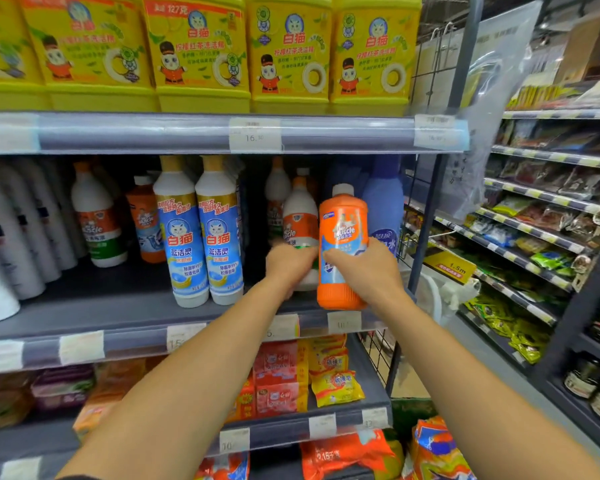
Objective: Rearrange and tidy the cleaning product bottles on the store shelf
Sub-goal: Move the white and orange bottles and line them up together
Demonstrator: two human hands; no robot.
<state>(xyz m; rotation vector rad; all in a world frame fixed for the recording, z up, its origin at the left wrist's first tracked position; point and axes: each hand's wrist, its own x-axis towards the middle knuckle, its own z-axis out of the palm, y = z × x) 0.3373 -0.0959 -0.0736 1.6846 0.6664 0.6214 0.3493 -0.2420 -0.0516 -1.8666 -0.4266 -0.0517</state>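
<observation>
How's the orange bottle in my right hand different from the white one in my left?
The orange bottle has an orange body and a white cap; the white bottle has a white body and an orange neck. The orange bottle is out front, the white bottle farther back. Both show Muscle labels.

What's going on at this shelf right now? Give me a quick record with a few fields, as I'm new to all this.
place: store aisle, middle shelf
right hand: grips an upright orange bottle at the shelf's front edge
left hand: grips a white bottle just left of the orange one
left neighbours: pair of white-and-blue bottles
right neighbour: blue bottle, set further back
shelf above: yellow tubs
</observation>
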